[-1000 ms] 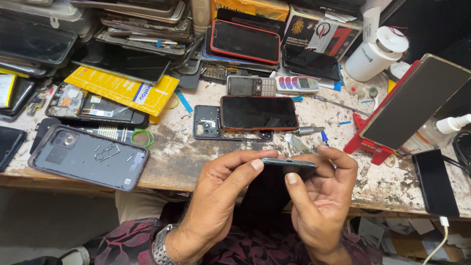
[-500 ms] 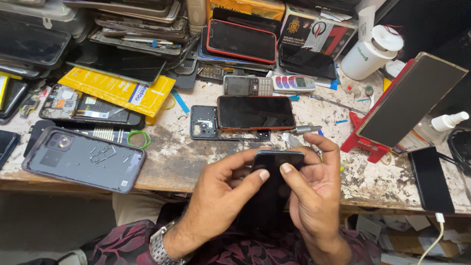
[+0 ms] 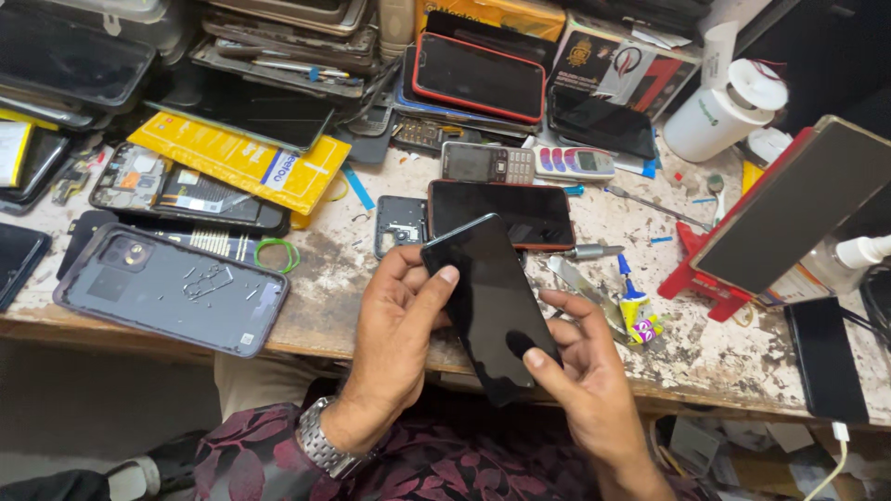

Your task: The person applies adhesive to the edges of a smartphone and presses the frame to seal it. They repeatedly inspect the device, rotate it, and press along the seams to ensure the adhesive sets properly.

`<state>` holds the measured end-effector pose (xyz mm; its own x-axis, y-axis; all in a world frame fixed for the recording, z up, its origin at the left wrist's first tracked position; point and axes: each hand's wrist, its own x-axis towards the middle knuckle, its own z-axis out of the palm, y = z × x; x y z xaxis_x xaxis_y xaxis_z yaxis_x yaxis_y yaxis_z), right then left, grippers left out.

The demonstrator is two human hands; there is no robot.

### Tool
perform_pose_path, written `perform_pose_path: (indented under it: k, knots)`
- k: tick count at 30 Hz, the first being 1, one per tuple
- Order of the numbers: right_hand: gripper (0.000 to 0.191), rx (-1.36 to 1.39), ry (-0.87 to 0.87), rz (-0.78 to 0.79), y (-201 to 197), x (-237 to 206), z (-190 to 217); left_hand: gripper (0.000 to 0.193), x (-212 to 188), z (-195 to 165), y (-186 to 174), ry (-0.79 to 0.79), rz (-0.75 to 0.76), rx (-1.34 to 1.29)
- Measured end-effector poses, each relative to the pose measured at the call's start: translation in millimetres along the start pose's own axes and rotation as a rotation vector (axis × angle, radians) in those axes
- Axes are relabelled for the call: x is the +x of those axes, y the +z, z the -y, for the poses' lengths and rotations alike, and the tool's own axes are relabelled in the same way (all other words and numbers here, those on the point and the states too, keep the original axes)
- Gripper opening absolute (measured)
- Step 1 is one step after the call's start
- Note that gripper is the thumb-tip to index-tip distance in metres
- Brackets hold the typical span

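Both hands are holding a black smartphone screen-up just in front of the edge of the worn workbench, tilted so its top end is leaning over the bench and its bottom end is pointing back toward the person. The left hand is grasping the phone along its left edge, the thumb lying on the glass near the upper corner and the fingers curling underneath. The right hand is gripping the lower right part, thumb pressing on the screen near the bottom, fingers supporting the back. A metal wristwatch is showing on the left wrist. Just beyond the held phone, a red-edged phone is lying flat with its dark screen up, partly covering a bare phone frame. Left of the held phone, a grey back cover is resting near the bench edge beside a green rubber band. Right of the held phone, a small glue tube is lying by a red stand that is propping up a large dark screen.
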<state>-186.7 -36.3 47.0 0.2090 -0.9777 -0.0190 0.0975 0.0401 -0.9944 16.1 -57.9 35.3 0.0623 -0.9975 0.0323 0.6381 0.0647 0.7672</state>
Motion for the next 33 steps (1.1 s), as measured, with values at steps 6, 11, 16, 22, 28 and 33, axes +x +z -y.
perform_pose_path:
  k: [6, 11, 16, 22, 28, 33]
  knots:
    - [0.060, -0.027, -0.023, 0.045, -8.1, 3.5, -6.6, 0.023, -0.1, -1.5, 1.0, -0.004, 0.006, -0.011]
    - [0.060, -0.022, -0.033, 0.045, -8.3, 6.7, -7.8, 0.032, -0.4, -6.3, -3.3, -0.084, 0.000, -0.072]
    - [0.060, -0.041, -0.024, 0.055, -9.4, 5.6, -8.6, 0.042, 0.4, -5.5, -13.2, -0.144, -0.010, -0.185]
    - [0.060, -0.055, -0.014, 0.051, -9.1, 5.0, -7.5, 0.038, 1.1, -2.2, -17.9, -0.149, -0.011, -0.217]
    - [0.059, -0.065, 0.004, 0.040, -7.9, 4.4, -5.6, 0.038, 1.0, -4.0, -18.0, -0.151, -0.002, -0.186]
    - [0.058, -0.082, -0.019, 0.049, -5.8, 4.4, -5.3, 0.039, 1.6, -6.2, -15.7, -0.167, -0.007, -0.126]
